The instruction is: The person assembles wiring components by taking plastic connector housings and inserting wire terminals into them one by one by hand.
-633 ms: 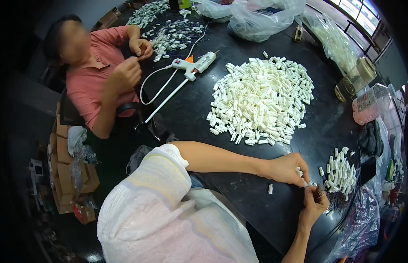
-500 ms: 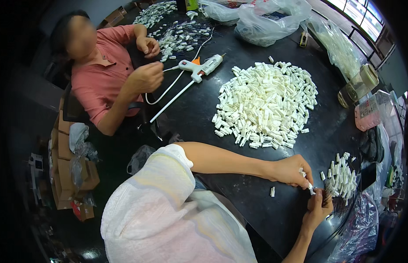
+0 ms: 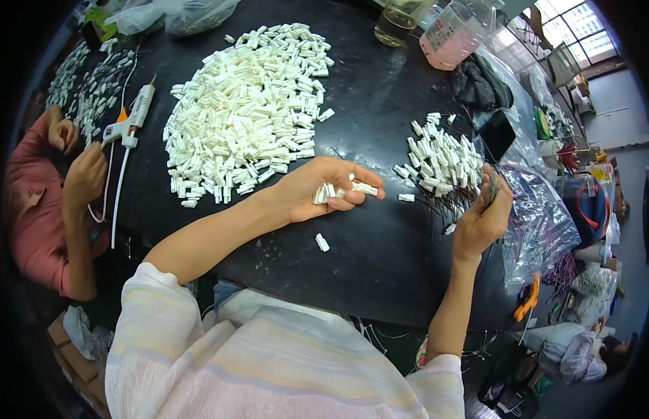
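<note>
Left hand point(image 3: 323, 188) cups white connectors point(image 3: 338, 190) over bare table point(image 3: 380, 244)

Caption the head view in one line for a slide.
Left hand cups small white plastic pieces over a black table; right hand grips thin dark wires.

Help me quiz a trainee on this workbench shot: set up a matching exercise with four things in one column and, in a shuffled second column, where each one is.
Things:
1. glue gun
2. big heap of white pieces
3. single white piece
4. small heap of white pieces

Places:
A. alone on the black table, just below the left hand
B. beside the right hand
C. by the co-worker's hands, at the table's left edge
D. centre of the table, above the left forearm

Pairs: 1-C, 2-D, 3-A, 4-B
</note>
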Tool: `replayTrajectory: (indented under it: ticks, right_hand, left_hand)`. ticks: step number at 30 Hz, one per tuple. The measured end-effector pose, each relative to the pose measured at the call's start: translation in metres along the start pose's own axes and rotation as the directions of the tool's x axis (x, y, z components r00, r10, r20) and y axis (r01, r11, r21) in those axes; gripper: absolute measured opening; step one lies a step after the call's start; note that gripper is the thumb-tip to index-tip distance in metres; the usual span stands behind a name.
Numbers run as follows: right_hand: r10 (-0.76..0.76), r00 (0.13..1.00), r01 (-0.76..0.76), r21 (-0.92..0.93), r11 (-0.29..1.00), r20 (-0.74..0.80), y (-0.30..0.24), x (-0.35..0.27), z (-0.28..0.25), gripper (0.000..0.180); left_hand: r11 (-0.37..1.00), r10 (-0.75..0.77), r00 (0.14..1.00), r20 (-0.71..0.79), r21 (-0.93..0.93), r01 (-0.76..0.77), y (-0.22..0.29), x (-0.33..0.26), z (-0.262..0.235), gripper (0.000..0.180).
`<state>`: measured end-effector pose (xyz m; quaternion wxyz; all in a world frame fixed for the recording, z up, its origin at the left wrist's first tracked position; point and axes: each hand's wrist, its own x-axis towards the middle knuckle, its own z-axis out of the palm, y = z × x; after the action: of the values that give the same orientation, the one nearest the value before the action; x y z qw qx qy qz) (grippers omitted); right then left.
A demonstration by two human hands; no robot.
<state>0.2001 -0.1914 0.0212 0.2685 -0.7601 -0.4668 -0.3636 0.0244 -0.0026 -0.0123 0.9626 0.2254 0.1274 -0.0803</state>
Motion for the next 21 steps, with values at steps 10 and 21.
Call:
replayTrajectory:
  ticks: [10,21]
  right_hand:
    - [0.251,0.422,-0.891,0.450,-0.064,0.871,-0.063,-0.029,-0.008,0.016]
    - [0.174,0.358,-0.906,0.386,-0.175,0.918,-0.085,-0.024,0.003,0.014]
  left_hand:
    - [0.985,0.072,0.993,-0.098,0.165,-0.055,-0.008,-0.001,0.005,0.027]
    - [0.976,0.143,0.979,-0.144,0.183,-0.115,-0.009,-0.003,0.011,0.027]
